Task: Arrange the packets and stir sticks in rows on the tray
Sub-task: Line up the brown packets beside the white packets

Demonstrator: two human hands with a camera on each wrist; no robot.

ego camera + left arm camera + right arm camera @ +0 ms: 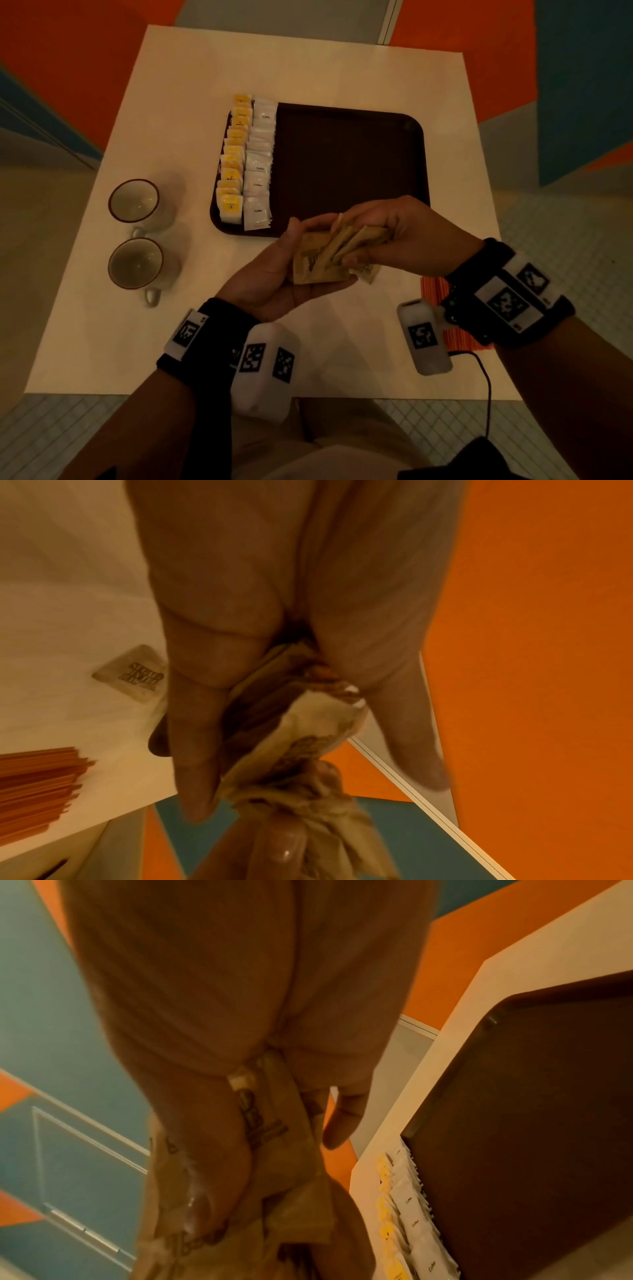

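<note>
Both hands hold a bunch of brown sugar packets (329, 250) just above the table, in front of the dark brown tray (349, 154). My left hand (291, 260) cups the stack from below with its thumb on top (308, 723). My right hand (376, 229) pinches several packets fanned out at the top (267, 1123). One brown packet (137, 673) lies loose on the table. A row of yellow packets (233, 161) and a row of white coffee packets (258, 164) fill the tray's left side. Orange stir sticks (442, 308) lie under my right wrist (37, 783).
Two empty white cups (137, 202) (137, 263) with dark rims stand left of the tray. The white table (171, 102) has free room at the back and at the front left. The tray's middle and right hold nothing. A black cable (483, 387) hangs off the front right edge.
</note>
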